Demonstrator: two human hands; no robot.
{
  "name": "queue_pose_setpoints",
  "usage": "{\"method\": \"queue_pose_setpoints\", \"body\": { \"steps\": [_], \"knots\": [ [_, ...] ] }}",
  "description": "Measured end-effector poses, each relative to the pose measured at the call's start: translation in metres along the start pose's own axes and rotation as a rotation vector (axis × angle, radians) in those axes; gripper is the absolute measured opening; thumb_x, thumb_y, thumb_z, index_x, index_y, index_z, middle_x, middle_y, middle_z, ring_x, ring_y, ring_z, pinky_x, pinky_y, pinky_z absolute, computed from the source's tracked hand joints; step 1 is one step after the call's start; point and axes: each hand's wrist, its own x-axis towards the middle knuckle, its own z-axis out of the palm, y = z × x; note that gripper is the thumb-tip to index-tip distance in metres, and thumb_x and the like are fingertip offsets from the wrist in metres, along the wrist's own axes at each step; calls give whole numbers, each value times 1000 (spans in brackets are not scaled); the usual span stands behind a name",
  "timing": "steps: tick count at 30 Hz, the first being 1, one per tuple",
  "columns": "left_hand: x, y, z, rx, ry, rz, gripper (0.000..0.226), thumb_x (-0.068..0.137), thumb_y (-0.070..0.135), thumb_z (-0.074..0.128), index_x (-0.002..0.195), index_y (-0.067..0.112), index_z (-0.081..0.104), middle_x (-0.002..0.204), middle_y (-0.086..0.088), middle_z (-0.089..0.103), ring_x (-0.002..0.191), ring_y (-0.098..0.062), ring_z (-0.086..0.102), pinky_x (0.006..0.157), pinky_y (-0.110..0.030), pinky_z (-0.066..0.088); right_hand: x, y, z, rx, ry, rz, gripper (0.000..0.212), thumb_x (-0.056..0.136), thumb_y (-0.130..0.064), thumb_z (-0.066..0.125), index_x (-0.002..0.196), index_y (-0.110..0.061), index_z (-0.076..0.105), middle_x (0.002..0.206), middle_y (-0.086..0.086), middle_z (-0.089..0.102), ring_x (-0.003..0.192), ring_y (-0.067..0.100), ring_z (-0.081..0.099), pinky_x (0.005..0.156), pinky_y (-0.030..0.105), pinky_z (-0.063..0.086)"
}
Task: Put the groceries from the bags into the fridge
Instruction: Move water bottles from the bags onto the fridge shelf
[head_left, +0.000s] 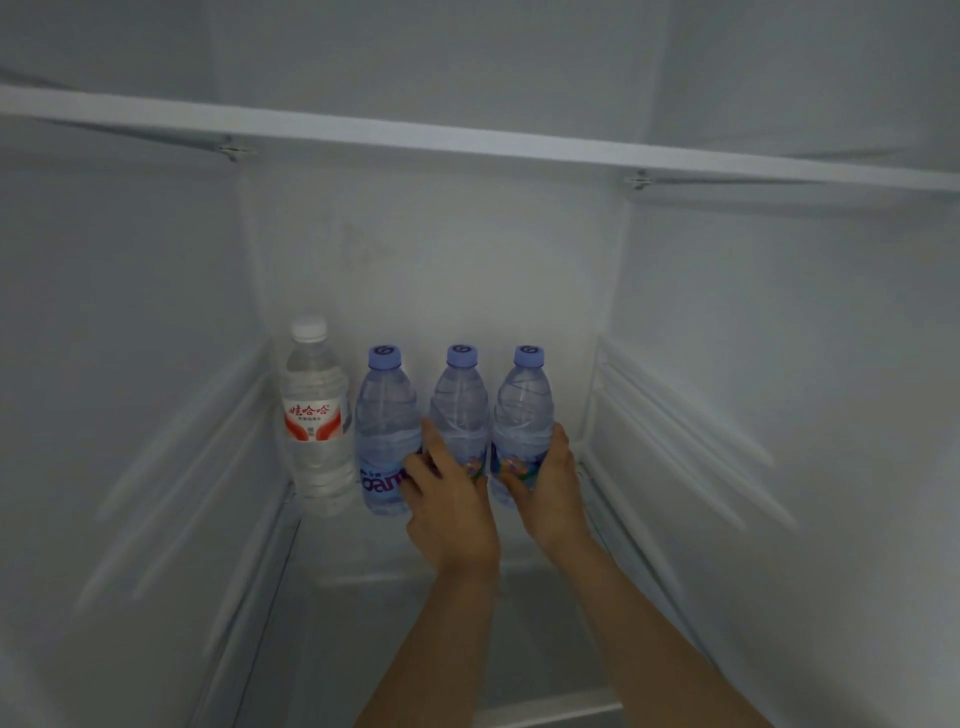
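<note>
Several water bottles stand upright in a row at the back of a white fridge shelf (395, 613). At the far left is a clear bottle with a white cap and red label (315, 415). Beside it stand three bluish bottles with purple caps: the left one (384, 426), the middle one (460, 410) and the right one (523, 415). My left hand (449, 499) wraps the lower part of the middle bottle. My right hand (550, 478) wraps the lower part of the right bottle. Both labels are partly hidden by fingers.
A white shelf (467, 140) spans the fridge above the bottles. Ribbed side walls (171, 467) close in on the left, and the ribbed right wall (701, 441) stands close to my right hand. The bottles stand near the rear wall.
</note>
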Motion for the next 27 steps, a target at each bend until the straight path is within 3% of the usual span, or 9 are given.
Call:
{"method": "queue_pose_setpoints", "body": {
  "steps": [4, 7, 9, 11, 13, 16, 17, 22, 27],
  "knots": [
    [1, 0, -2, -9, -21, 5, 99, 61, 27, 90, 142, 9, 38, 103, -17, 53, 86, -36, 64, 39, -36, 48, 3, 2, 0, -5, -10, 27, 79, 82, -4, 73, 146, -12, 27, 138, 8, 46, 123, 19, 51, 98, 22, 44],
    [-4, -4, -2, -41, -36, 29, 97, 67, 17, 87, 146, 9, 32, 112, -18, 52, 96, -38, 62, 41, -38, 50, -2, 0, -3, -10, -57, 71, 84, 88, -5, 66, 152, -19, 14, 150, 4, 34, 130, 17, 44, 99, 23, 47],
    [-8, -6, -6, -92, -63, 40, 97, 72, 13, 82, 150, 10, 26, 121, -19, 51, 105, -39, 59, 47, -40, 52, -13, -3, -7, -67, -141, 123, 86, 94, -1, 56, 153, -20, -4, 156, 3, 22, 134, 12, 34, 97, 7, 39],
    [-13, -9, -12, -136, -132, 53, 93, 80, 12, 74, 154, 13, 16, 136, -17, 45, 114, -37, 55, 57, -42, 53, -27, -2, -11, -105, -185, 178, 90, 93, 0, 57, 149, -8, -14, 158, 9, 17, 139, 15, 30, 103, 6, 27],
    [-20, -13, -21, -174, -193, 52, 89, 86, 9, 66, 154, 16, 10, 148, -13, 34, 118, -34, 52, 68, -43, 51, -42, -10, -18, -136, -160, 158, 88, 92, -3, 59, 149, -2, -9, 157, 11, 19, 141, 21, 30, 108, 15, 21],
    [-32, -21, -40, -215, -226, 45, 74, 86, 8, 61, 150, 15, 24, 146, -11, 39, 121, -33, 51, 78, -44, 50, -67, -36, -33, -153, -93, 92, 68, 92, -3, 58, 148, 0, 18, 135, 1, 37, 125, 12, 38, 95, -1, 18],
    [-38, -24, -47, -230, -235, 50, 68, 87, 9, 60, 147, 14, 30, 142, -11, 44, 121, -33, 51, 81, -45, 50, -77, -45, -39, -148, -64, 59, 62, 92, -3, 58, 145, -1, 26, 128, 0, 41, 119, 10, 40, 91, 0, 21],
    [-82, -39, -98, -465, -220, 100, 32, 89, 11, 59, 121, 12, 56, 116, -6, 66, 104, -27, 63, 83, -40, 52, -149, -80, -67, -158, 60, 9, 44, 92, -12, 60, 133, -7, 46, 122, 8, 58, 112, 17, 55, 93, 20, 38],
    [-149, -61, -165, -639, -252, 177, 16, 90, 12, 60, 104, 19, 62, 93, 1, 72, 85, -21, 68, 76, -34, 53, -253, -108, -90, -196, 109, -41, 38, 91, -13, 61, 128, -9, 51, 115, 2, 62, 111, 15, 59, 99, 31, 45]
  ]
}}
